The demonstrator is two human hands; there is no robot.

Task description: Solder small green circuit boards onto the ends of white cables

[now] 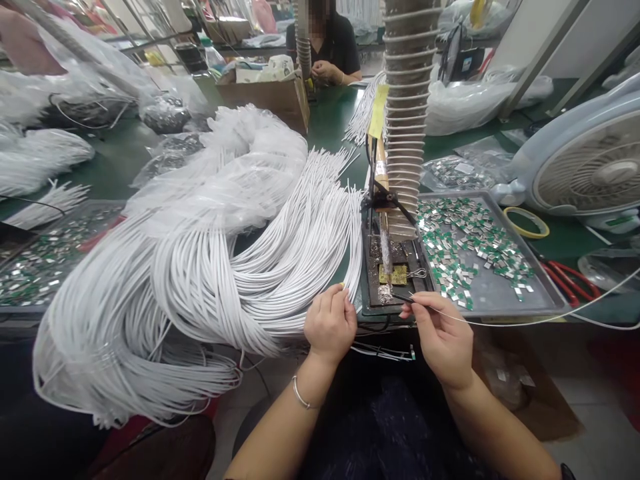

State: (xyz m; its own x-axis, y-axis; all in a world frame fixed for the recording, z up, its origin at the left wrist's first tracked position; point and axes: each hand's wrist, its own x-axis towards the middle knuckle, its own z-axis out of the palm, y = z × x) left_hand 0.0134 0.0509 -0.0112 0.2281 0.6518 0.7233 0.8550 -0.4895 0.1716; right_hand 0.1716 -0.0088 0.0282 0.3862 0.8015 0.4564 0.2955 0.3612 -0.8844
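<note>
My left hand (330, 323) is closed at the front edge of the table, its fingertips pinched at the ends of the big bundle of white cables (210, 267). What it pinches is hidden. My right hand (443, 340) is closed in a pinch on a thin solder wire (525, 320) that trails off to the right. Its tip lies near a dark soldering stand (395, 277) with a yellow sponge. A soldering iron (383, 200) hangs tip-down over the stand.
A grey tray (505, 297) of several small green circuit boards lies right of the stand. A ribbed fume hose (407, 100) rises behind it. A white fan (595, 170), tape ring (526, 222) and red scissors (573, 280) are far right. Another person (327, 47) works at the back.
</note>
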